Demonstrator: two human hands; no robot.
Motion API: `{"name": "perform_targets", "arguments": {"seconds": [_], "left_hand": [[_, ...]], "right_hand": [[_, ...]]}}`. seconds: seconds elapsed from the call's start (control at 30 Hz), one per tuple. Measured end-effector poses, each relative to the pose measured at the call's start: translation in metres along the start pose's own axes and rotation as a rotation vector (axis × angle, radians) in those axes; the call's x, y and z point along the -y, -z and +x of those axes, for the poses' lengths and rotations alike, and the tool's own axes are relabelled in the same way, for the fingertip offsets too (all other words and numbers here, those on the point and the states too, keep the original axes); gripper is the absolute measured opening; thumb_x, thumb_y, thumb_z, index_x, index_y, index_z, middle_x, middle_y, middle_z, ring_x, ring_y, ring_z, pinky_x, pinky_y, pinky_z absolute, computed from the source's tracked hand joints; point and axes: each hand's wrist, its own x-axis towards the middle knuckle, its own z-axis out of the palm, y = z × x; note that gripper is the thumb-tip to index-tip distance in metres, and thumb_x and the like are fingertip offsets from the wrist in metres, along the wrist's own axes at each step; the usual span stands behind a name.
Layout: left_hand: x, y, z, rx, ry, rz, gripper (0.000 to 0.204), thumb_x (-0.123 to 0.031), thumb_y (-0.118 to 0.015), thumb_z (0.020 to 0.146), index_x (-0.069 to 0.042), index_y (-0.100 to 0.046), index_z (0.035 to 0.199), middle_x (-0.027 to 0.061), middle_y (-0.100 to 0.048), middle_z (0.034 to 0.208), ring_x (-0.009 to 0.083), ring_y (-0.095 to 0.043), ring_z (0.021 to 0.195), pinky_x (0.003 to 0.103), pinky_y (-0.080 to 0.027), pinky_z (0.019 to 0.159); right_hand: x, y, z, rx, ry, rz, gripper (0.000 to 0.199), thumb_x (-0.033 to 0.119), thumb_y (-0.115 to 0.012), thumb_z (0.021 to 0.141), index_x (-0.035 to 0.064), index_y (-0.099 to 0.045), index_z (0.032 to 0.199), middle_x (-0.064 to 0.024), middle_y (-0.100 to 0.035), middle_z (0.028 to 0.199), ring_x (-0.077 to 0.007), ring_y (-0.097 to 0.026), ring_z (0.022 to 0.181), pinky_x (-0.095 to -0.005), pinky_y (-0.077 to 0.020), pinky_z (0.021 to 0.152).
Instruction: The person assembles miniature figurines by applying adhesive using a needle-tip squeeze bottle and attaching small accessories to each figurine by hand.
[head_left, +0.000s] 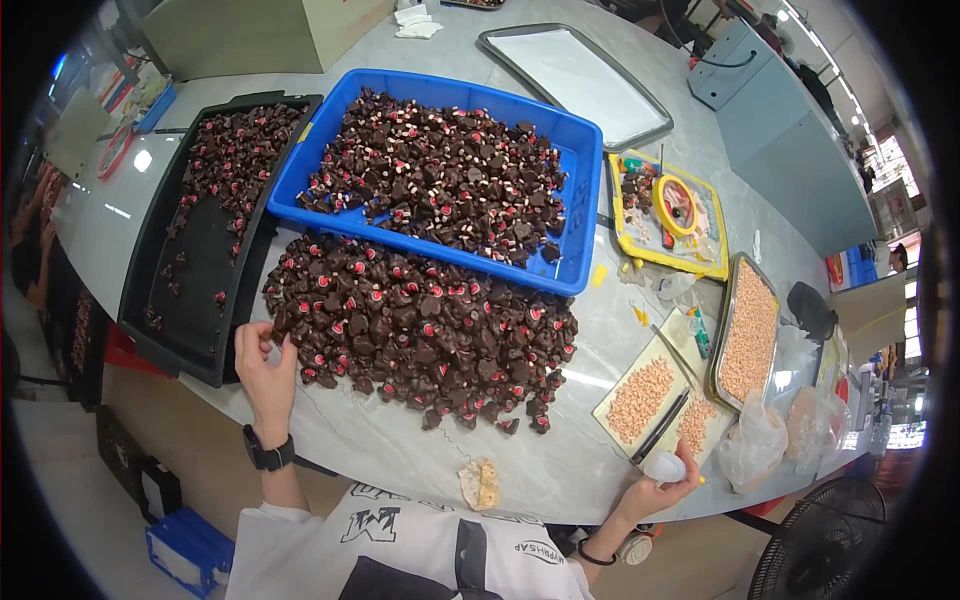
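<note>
A grey marbled table (600, 345) fills most of the view; take the dark heap at its middle as the clock's centre. The largest container, a blue tray (585, 160) part-filled with dark brown pieces, stands at 12 o'clock, just beyond the heap. At 10 o'clock a black tray (205, 310) holds similar pieces, mostly toward its far end, with much of its floor bare. The dark heap (420, 330) itself lies directly on the table, many of its pieces marked with red. A shallow metal-rimmed tray (580, 80) with a white base rests at 1 o'clock, and a yellow-rimmed tray (676, 263) bearing a round yellow ring sits at 2. The left hand (268, 380), between 8 and 9, is at the heap's near-left edge beside the black tray, fingers curled and only a narrow gap to the thumb; whether it pinches anything I cannot tell. At 4 o'clock the right hand (668, 492) curls around a small white rounded object (663, 466). Smaller still, pale pinkish bits (640, 400) lie scattered between 3 and 4.
</note>
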Motion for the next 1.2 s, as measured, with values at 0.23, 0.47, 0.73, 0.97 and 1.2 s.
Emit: {"name": "perform_targets", "arguments": {"seconds": [0.23,0.47,0.73,0.97,1.2], "left_hand": [[0.001,0.007,0.004,0.034,0.154,-0.126,0.019,0.001,-0.062,0.07,0.0,-0.047,0.082,0.0037,-0.047,0.067,0.011,-0.041,0.059,0.024,-0.038,0.055],[-0.043,0.023,-0.001,0.005,0.096,-0.507,0.023,0.004,-0.058,0.074,0.0,-0.048,0.095,0.0068,-0.053,0.09,0.01,-0.05,0.075,0.021,-0.041,0.069],[-0.123,0.002,-0.047,1.317,0.153,-1.143,0.027,-0.003,-0.062,0.074,0.001,-0.055,0.1,0.003,-0.056,0.084,0.006,-0.051,0.072,0.021,-0.042,0.064],[-0.155,-0.018,-0.055,1.711,0.115,-1.125,0.014,-0.012,-0.052,0.085,0.0,-0.051,0.093,0.0017,-0.055,0.078,0.0067,-0.05,0.065,0.022,-0.041,0.059],[-0.159,-0.02,-0.058,1.694,0.237,-1.142,0.015,-0.014,-0.047,0.089,0.0,-0.047,0.095,-0.0003,-0.052,0.077,0.0045,-0.046,0.068,0.021,-0.04,0.059]], "right_hand": [[-0.002,0.002,-0.005,-0.075,0.005,-0.057,0.04,-0.009,-0.054,0.072,0.0006,-0.043,0.109,-0.0122,-0.049,0.11,-0.0223,-0.049,0.1,-0.0325,-0.0399,0.089],[-0.003,0.004,0.001,-0.134,0.088,-0.096,0.035,-0.009,-0.048,0.075,0.0004,-0.041,0.108,-0.0126,-0.05,0.109,-0.0218,-0.05,0.098,-0.0304,-0.0412,0.086],[0.061,-0.021,-0.008,-0.052,0.161,0.264,0.037,0.018,-0.059,0.081,0.0106,-0.03,0.102,-0.0184,-0.055,0.097,-0.0219,-0.051,0.079,-0.029,-0.0424,0.063],[0.117,-0.03,0.01,0.934,0.47,0.64,0.044,0.015,-0.068,0.074,0.012,-0.032,0.1,-0.0214,-0.059,0.099,-0.0339,-0.056,0.088,-0.0392,-0.0442,0.075],[0.115,-0.037,-0.001,1.085,0.362,0.664,0.035,0.005,-0.068,0.072,0.0116,-0.039,0.09,-0.0186,-0.059,0.104,-0.0324,-0.055,0.092,-0.0379,-0.0439,0.075]]}}
